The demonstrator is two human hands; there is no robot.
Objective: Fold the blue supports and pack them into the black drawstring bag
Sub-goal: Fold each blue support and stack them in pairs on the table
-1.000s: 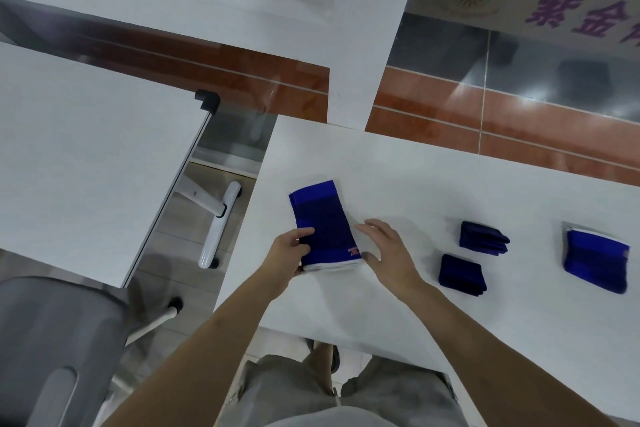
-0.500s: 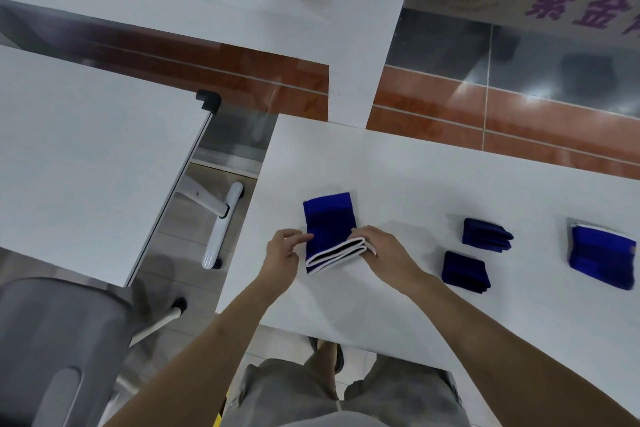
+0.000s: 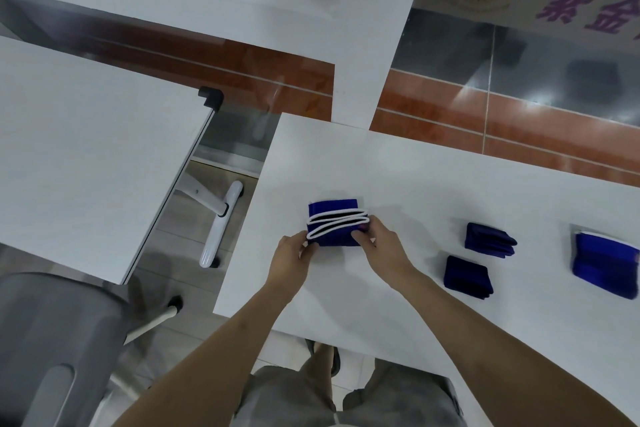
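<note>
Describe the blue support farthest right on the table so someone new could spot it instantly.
On the white table nearest the person, look to its right edge. Past the two small dark navy folded bundles lies the far-right support: larger, brighter blue, with white trim along its far edge.

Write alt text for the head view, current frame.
Both hands, left hand and right hand, pinch a half-folded blue support with white edging on a white table. To the right lie two folded supports and a brighter blue one. No black bag is visible.

Blue support [image 3: 334, 227] — folded, white-edged
</note>
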